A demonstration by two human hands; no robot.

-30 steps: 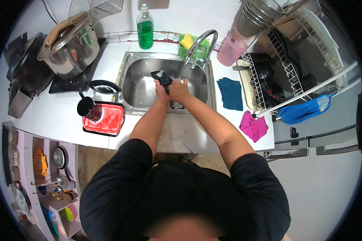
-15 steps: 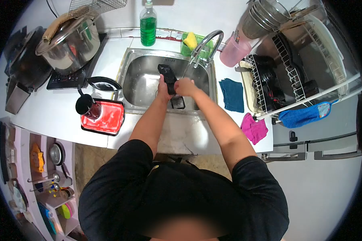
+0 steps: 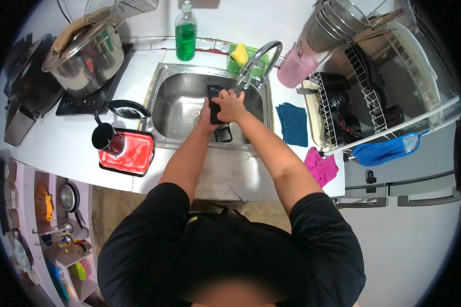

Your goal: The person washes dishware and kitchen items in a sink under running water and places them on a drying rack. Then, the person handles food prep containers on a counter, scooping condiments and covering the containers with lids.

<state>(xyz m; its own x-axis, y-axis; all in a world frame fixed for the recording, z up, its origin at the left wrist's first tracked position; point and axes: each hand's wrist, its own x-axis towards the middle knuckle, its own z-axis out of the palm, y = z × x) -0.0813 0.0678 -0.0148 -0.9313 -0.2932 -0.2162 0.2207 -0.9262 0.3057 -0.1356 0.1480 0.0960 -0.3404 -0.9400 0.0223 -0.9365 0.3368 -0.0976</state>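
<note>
Over the steel sink [image 3: 161,110], my left hand [image 3: 206,118] grips a long black rectangular piece [image 3: 214,97] by its left side. The kind of piece is unclear. My right hand [image 3: 230,107] lies across its right side below the faucet [image 3: 264,51], fingers spread and touching it. Part of the piece is hidden under those fingers. Just below my hands, a small dark-rimmed rectangular piece [image 3: 223,135] shows in the sink; whether it is joined to the held piece I cannot tell.
Left of the sink are a red black-rimmed tray [image 3: 138,151], a black cup [image 3: 106,137] and a steel pot [image 3: 89,64]. Behind stand green dish soap [image 3: 185,38] and a yellow sponge [image 3: 239,53]. On the right are a blue cloth [image 3: 293,125], a pink cloth [image 3: 321,166] and a dish rack [image 3: 389,138].
My right hand has moved up the black piece, and its fingers have gone from curled to spread. The piece now stands straighter in my left hand. The whole view has shifted slightly.
</note>
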